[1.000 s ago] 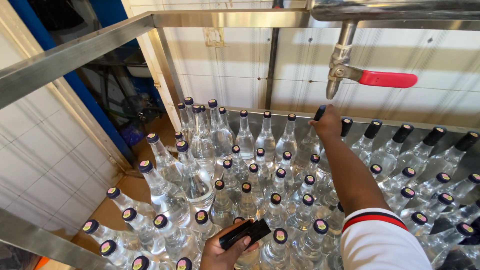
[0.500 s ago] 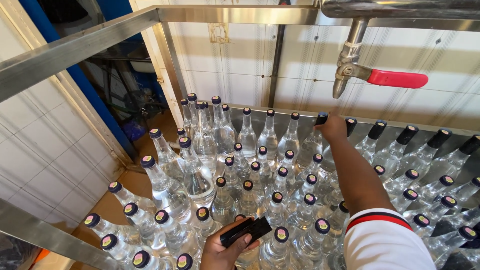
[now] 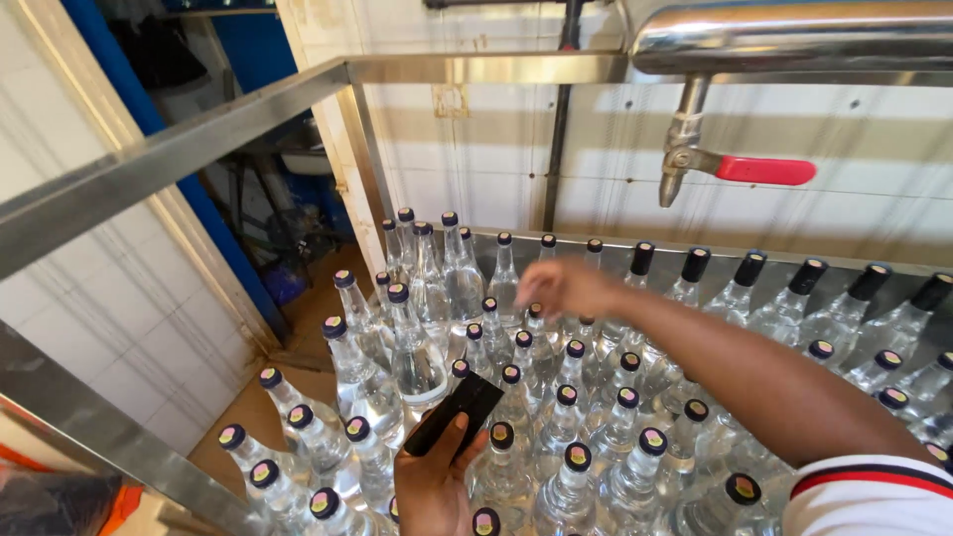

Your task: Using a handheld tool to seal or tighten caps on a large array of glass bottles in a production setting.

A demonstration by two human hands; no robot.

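Right hand [image 3: 564,288] shifting left along far clear bottles [image 3: 556,397], fingers curled over caps; left hand [image 3: 435,481] pinching black sleeve [image 3: 453,414].

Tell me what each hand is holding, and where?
Left hand holds a flat black piece by its lower end. Right hand reaches over the bottles; its grip cannot be told.

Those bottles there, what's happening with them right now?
A person stands over a crowd of clear glass bottles packed upright inside a steel frame. Their right hand reaches out over the bottle tops near the back rows, its fingers blurred, so I cannot tell whether it grips one. Their left hand holds a flat black object close to the body. A steel tap with a red lever hangs from a pipe above the far rows.
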